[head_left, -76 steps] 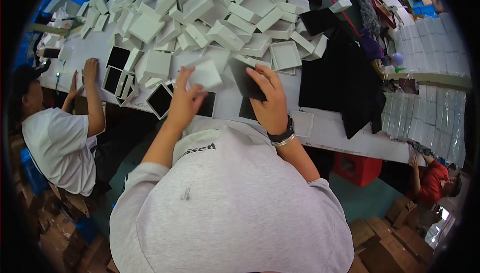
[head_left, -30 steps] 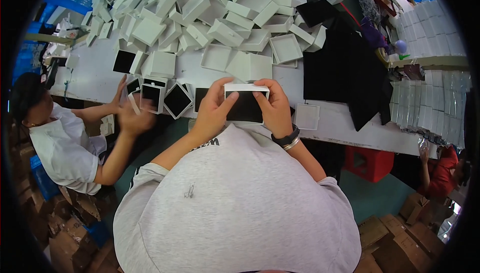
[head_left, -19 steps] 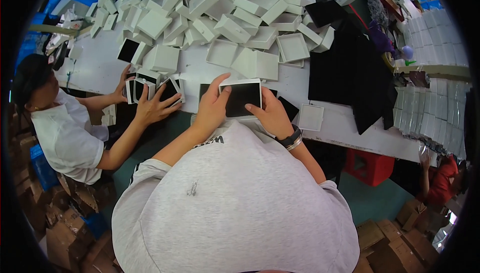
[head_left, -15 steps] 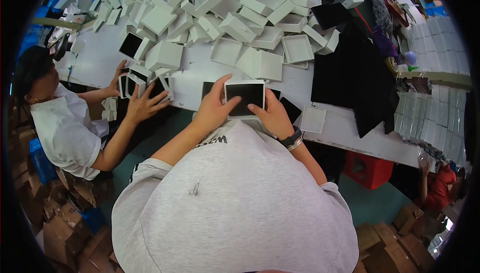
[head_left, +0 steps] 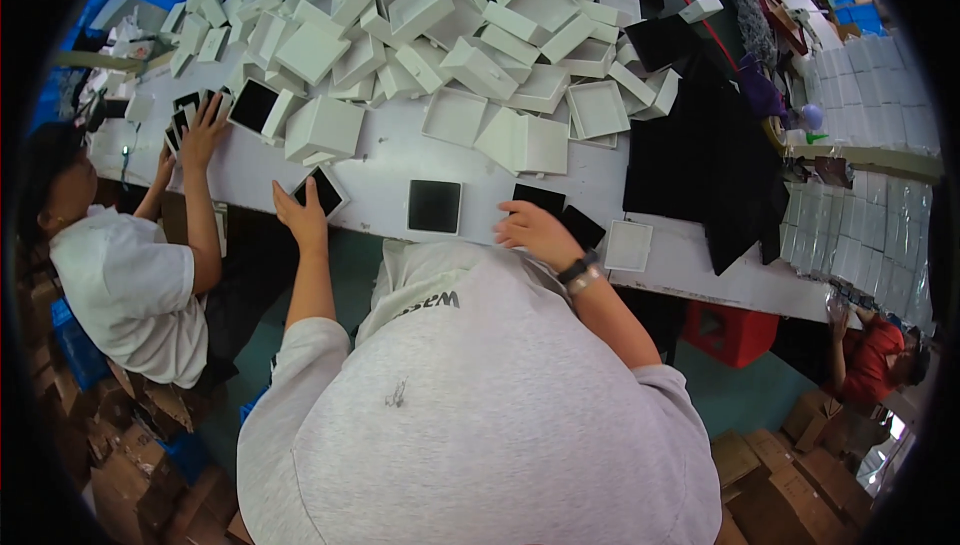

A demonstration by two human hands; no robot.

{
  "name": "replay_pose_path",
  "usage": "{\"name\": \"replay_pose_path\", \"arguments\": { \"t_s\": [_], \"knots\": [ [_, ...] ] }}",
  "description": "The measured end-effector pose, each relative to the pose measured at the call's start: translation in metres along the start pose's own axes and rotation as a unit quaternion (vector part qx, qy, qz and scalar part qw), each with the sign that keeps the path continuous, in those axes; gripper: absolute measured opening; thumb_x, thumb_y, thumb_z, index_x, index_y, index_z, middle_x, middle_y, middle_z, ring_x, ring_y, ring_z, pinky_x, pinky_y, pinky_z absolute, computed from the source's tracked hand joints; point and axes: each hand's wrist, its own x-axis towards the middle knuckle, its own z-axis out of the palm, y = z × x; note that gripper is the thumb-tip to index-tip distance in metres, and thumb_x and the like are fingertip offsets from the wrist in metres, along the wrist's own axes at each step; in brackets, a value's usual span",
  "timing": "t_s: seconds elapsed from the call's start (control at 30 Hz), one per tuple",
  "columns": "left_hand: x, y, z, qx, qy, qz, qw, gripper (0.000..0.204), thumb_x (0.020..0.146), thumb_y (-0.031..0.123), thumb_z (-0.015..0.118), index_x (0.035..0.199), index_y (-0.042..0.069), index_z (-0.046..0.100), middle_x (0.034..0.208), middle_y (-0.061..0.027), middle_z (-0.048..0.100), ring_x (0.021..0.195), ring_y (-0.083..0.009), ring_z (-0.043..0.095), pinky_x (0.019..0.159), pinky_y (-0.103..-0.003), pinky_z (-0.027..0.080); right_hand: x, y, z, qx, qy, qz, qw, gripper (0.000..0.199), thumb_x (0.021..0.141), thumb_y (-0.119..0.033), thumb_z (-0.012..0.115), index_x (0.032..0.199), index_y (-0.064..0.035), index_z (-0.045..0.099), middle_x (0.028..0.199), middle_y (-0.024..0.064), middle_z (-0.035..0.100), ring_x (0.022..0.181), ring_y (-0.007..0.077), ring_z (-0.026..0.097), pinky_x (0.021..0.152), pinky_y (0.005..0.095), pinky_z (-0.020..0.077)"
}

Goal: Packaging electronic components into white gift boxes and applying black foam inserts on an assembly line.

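My left hand [head_left: 303,217] is at the table's edge on the left, closed on the near left side of a tilted white box tray [head_left: 330,200] with a black inside. Its thumb lies over the black surface, and the outer fingers are partly hidden. Right in front of me, a second white tray with a black pad [head_left: 435,206] lies flat, touched by neither hand. My right hand [head_left: 538,233], with a dark band at the wrist, hovers by the table edge, fingers apart and holding nothing. Close to it lie two black pads [head_left: 539,198] and a white lid-like tray [head_left: 628,245].
White box parts [head_left: 440,55] are heaped across the far table. A co-worker [head_left: 125,255] at the left handles black-lined trays [head_left: 190,115]. Black sheets [head_left: 680,165] cover the right side; wrapped white stacks [head_left: 860,225] stand beyond. A red stool [head_left: 728,335] is below the table.
Both hands have parted from the tray held at my front. My left hand has moved left with a black-lined tray; my right has let go. The co-worker's hands have shifted farther left.
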Motion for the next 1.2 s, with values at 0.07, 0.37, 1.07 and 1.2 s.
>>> {"name": "replay_pose_path", "arguments": {
  "t_s": [0.07,0.37,1.07,1.2],
  "knots": [
    [-0.016,0.027,-0.009,0.058,-0.037,0.043,0.997,0.077,0.079,0.039,0.067,0.138,0.005,0.031,0.141,-0.0214,0.030,0.130,-0.0376,0.027,0.106,-0.047,0.020,0.023,0.006,0.026,0.138,-0.051,0.033,0.989,0.051,0.081,-0.022,0.067,0.122,0.0015,0.047,0.092,0.0173,0.064,0.084,0.0220,0.064,0.073,0.0308,0.0503],
    [-0.013,0.002,-0.007,0.167,-0.214,0.130,0.954,0.075,0.076,0.036,0.068,0.137,0.010,0.034,0.144,-0.0170,0.027,0.133,-0.0358,0.025,0.106,-0.057,0.014,0.110,0.006,0.111,-0.109,-0.066,0.018,0.992,0.046,0.086,-0.022,0.061,0.120,0.0020,0.044,0.087,0.0165,0.067,0.077,0.0220,0.066,0.069,0.0340,0.0510],
    [0.040,-0.046,-0.025,0.095,-0.186,0.207,0.956,0.036,0.079,0.028,0.069,0.106,0.005,0.059,0.121,-0.0113,0.052,0.119,-0.0362,0.038,0.101,-0.047,0.029,-0.006,0.001,-0.002,0.048,0.279,-0.010,0.959,0.026,0.088,-0.014,0.059,0.109,0.0003,0.056,0.097,0.0070,0.063,0.085,0.0134,0.059,0.076,0.0247,0.0466],
    [0.084,-0.080,-0.032,0.051,-0.143,0.223,0.963,0.045,0.077,0.014,0.071,0.117,0.004,0.052,0.118,-0.0151,0.045,0.112,-0.0327,0.044,0.095,-0.042,0.037,-0.019,0.011,-0.008,-0.008,0.417,-0.042,0.908,0.019,0.088,-0.010,0.057,0.104,-0.0005,0.058,0.093,0.0059,0.063,0.081,0.0125,0.059,0.072,0.0249,0.0475]
  ]
}}
